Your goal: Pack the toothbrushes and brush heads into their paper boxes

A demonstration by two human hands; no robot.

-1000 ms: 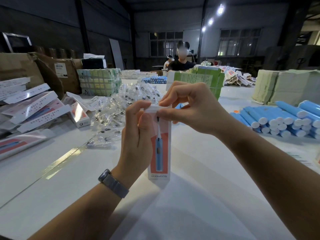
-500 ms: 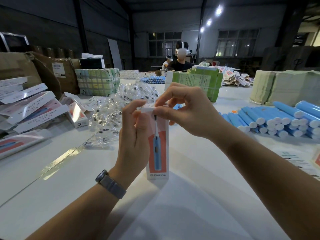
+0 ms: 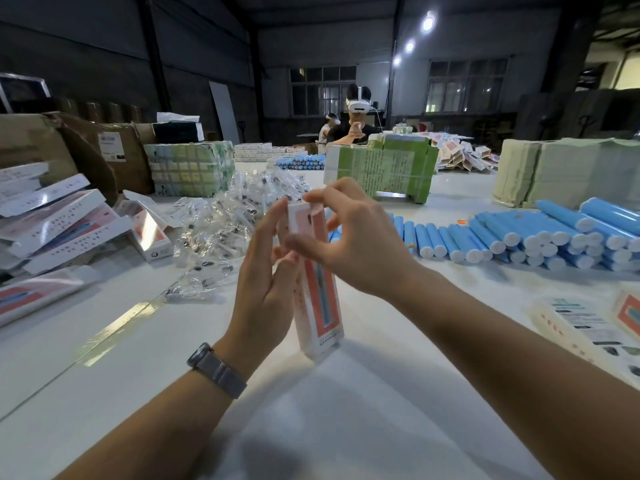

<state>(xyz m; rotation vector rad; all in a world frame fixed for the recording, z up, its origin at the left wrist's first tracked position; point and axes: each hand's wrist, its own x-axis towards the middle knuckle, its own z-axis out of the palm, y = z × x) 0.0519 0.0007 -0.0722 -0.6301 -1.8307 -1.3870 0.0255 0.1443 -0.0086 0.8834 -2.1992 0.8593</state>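
My left hand (image 3: 266, 271) lies flat w/ straight fingers against the side of the tall white and red paper box (image 3: 317, 282). The box stands tilted on the white table (image 3: 329, 427), right in front of me. My right hand (image 3: 349, 244) pinches its top flap. Blue toothbrush tubes (image 3: 512, 237) lie to the right, clear bags w/ brush heads (image 3: 221, 223) to the left.

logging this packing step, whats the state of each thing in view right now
paper box: upright, bottom end on the table, top flap not yet tucked shut
right hand: fingers pinch the top flap
left hand: fingers straight, pressed flat on the box's side, no grip
blue toothbrushes: loose, lying in a pile on the table
bagged brush heads: heaped, unpacked
flat boxes: stacked at the left
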